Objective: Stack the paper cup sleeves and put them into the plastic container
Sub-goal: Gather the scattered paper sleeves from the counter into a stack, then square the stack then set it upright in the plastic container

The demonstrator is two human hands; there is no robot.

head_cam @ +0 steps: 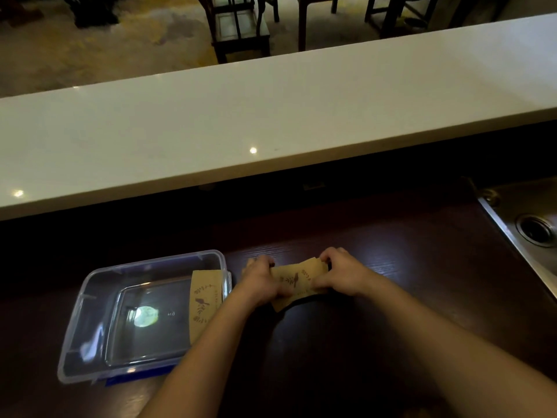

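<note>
Both hands, the left hand (261, 282) and right hand (342, 276), are pinching what is probably several flat brown paper cup sleeves (297, 283), long axis running hand to hand, just right of the clear rectangular plastic container (90, 300), nearer the left, already holding one sleeve (205, 300).

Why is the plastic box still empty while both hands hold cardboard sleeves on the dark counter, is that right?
Not quite. The plastic box is not empty: the head view shows one cardboard sleeve already inside, against its right wall. The rest holds: the left hand and right hand grip more sleeves over the dark counter.
</note>
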